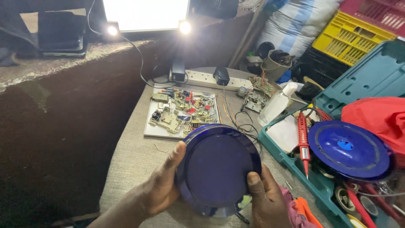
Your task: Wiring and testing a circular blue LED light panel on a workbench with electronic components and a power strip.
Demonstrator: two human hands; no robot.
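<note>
Grey cloth covers the counter (135, 156); near its front edge a blue round cover (217, 169) sits gripped between both hands, left hand (162, 185) curled on its left rim, right hand (265, 198) clamped on the right. Circuit board (181, 112) lies farther back.

The lower rim of the blue disc (217, 169) is hidden behind the right hand (265, 200), which is cut off by the bottom edge, as is the left hand (158, 188) at the wrist. The lamp (145, 14) is blown out by glare. Parts on the board (181, 112) are too small to be told apart.
</note>
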